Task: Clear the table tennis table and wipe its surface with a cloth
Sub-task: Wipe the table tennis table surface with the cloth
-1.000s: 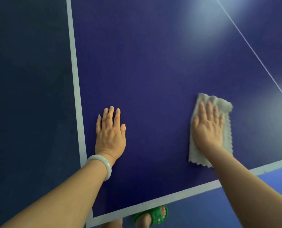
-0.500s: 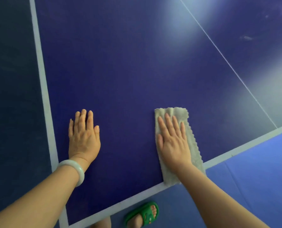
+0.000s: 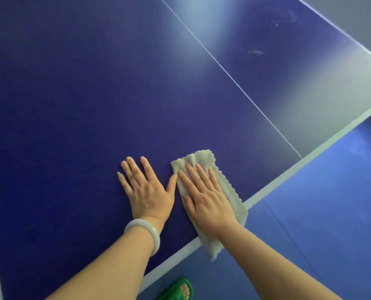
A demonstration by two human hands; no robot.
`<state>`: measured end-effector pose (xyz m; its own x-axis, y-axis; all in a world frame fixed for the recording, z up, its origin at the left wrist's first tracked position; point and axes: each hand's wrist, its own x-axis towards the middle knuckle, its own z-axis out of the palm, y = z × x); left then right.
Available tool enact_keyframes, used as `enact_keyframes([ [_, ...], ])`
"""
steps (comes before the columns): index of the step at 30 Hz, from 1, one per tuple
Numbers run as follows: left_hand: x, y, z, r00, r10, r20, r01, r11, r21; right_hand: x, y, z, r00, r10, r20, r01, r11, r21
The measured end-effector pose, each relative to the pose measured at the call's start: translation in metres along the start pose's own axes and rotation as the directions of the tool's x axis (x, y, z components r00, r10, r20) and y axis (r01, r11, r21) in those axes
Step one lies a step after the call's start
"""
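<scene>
- Green sandal (image 3: 178, 290), moulded and smooth-looking, shows at the bottom edge on the matte blue floor (image 3: 321, 224), just below the table's near rim.
- Pale, glossy bangle (image 3: 156, 237) rings the left wrist. It is a hard round band that could knock or scrape the top if the wrist drops.
- Grey-beige cloth (image 3: 202, 157), nubby with a scalloped hem, lies folded long at the near edge of the table tennis table (image 3: 82, 94). Its near end droops past the white border strip, off the top.
- Right hand (image 3: 206, 198) presses flat on the cloth, palm down, fingers straight and slightly apart, curled round nothing.
- Left hand (image 3: 145, 187) lies flat on the bare top just beside it, fingers spread and holding nothing, thumb tip at the cloth's edge.
- Likely slip: with palm pressure only and no pinch, a pull toward the rim could drag the overhanging end down and drop the cloth to the floor. A push away could bunch it under the fingers.
- Farther out the top is deep blue, flat and faintly grained, split by a thin white centre line (image 3: 223, 70).
- Beyond that line, whitish smudges (image 3: 255, 51) sit in the glare and would be easy to miss.
</scene>
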<state>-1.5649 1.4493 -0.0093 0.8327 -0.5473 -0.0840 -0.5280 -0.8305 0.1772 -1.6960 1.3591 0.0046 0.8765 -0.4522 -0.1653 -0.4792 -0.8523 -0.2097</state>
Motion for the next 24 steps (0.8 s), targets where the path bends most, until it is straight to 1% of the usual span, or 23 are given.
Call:
enact_keyframes([
  [2, 0.000, 0.001, 0.001, 1.000, -0.010, 0.010, 0.010, 1.000, 0.022, 0.003, 0.031, -0.005, 0.994, -0.101, 0.029, 0.101, 0.995, -0.012],
  [3, 0.000, 0.002, 0.000, 1.000, -0.021, 0.020, 0.020, 0.999, 0.033, 0.007, 0.051, -0.008, 0.994, -0.107, 0.016, 0.107, 0.994, -0.026],
  [4, 0.001, 0.004, 0.000, 0.999, -0.025, 0.026, 0.024, 0.999, 0.044, 0.012, 0.073, -0.011, 0.998, -0.058, -0.029, 0.056, 0.998, -0.039],
  [5, 0.001, 0.004, -0.001, 0.999, -0.027, 0.030, 0.026, 0.998, 0.055, 0.018, 0.095, -0.015, 0.994, 0.065, -0.084, -0.068, 0.997, -0.034],
  [6, 0.001, 0.004, -0.001, 0.999, -0.029, 0.033, 0.027, 0.998, 0.064, 0.022, 0.112, -0.020, 0.965, 0.242, -0.106, -0.243, 0.970, -0.004],
  [7, 0.001, 0.004, 0.000, 0.999, -0.033, 0.032, 0.031, 0.997, 0.067, 0.024, 0.121, -0.023, 0.897, 0.430, -0.099, -0.427, 0.903, 0.049],
  [8, 0.001, 0.004, 0.001, 0.999, -0.036, 0.026, 0.034, 0.997, 0.070, 0.026, 0.121, -0.022, 0.811, 0.579, -0.086, -0.571, 0.814, 0.105],
  [9, 0.001, 0.003, 0.001, 0.999, -0.038, 0.021, 0.036, 0.997, 0.073, 0.028, 0.110, -0.018, 0.743, 0.663, -0.092, -0.648, 0.747, 0.147],
  [10, 0.001, 0.003, 0.001, 0.999, -0.036, 0.019, 0.034, 0.996, 0.077, 0.029, 0.091, -0.012, 0.727, 0.674, -0.132, -0.656, 0.738, 0.158],
  [11, 0.001, 0.003, 0.001, 0.999, -0.033, 0.017, 0.031, 0.996, 0.081, 0.030, 0.068, -0.007, 0.757, 0.627, -0.184, -0.609, 0.779, 0.148],
  [12, 0.001, 0.004, 0.001, 0.999, -0.030, 0.013, 0.029, 0.996, 0.079, 0.031, 0.046, -0.003, 0.813, 0.547, -0.197, -0.532, 0.837, 0.126],
  [14, 0.002, 0.004, 0.002, 1.000, -0.029, -0.002, 0.029, 0.997, 0.076, 0.033, 0.016, 0.003, 0.933, 0.325, -0.156, -0.320, 0.946, 0.053],
  [15, 0.002, 0.004, 0.002, 1.000, -0.028, -0.007, 0.029, 0.997, 0.077, 0.036, 0.011, 0.002, 0.970, 0.212, -0.118, -0.209, 0.977, 0.036],
  [16, 0.002, 0.004, 0.002, 1.000, -0.027, -0.013, 0.028, 0.997, 0.077, 0.039, 0.015, -0.005, 0.991, 0.111, -0.080, -0.108, 0.993, 0.039],
  [18, 0.003, 0.004, 0.003, 0.999, -0.029, -0.020, 0.030, 0.997, 0.074, 0.046, 0.044, -0.014, 0.996, -0.059, -0.064, 0.060, 0.998, 0.016],
  [19, 0.003, 0.004, 0.003, 0.999, -0.032, -0.018, 0.033, 0.997, 0.076, 0.048, 0.064, -0.017, 0.994, -0.064, -0.083, 0.063, 0.998, -0.013],
  [20, 0.003, 0.003, 0.004, 0.999, -0.034, -0.015, 0.035, 0.996, 0.084, 0.051, 0.087, -0.018, 0.994, 0.028, -0.108, -0.030, 0.999, -0.019],
  [21, 0.003, 0.003, 0.004, 0.999, -0.034, -0.013, 0.035, 0.995, 0.095, 0.052, 0.110, -0.020, 0.970, 0.207, -0.130, -0.208, 0.978, 0.006],
  [22, 0.003, 0.003, 0.004, 0.999, -0.034, -0.010, 0.035, 0.994, 0.101, 0.050, 0.129, -0.025, 0.900, 0.416, -0.128, -0.413, 0.909, 0.052],
  [23, 0.003, 0.003, 0.004, 0.999, -0.035, -0.009, 0.036, 0.994, 0.104, 0.047, 0.141, -0.029, 0.807, 0.581, -0.105, -0.573, 0.813, 0.102],
  [24, 0.003, 0.003, 0.005, 0.999, -0.033, -0.012, 0.035, 0.994, 0.107, 0.044, 0.144, -0.030, 0.727, 0.682, -0.079, -0.670, 0.730, 0.134],
])
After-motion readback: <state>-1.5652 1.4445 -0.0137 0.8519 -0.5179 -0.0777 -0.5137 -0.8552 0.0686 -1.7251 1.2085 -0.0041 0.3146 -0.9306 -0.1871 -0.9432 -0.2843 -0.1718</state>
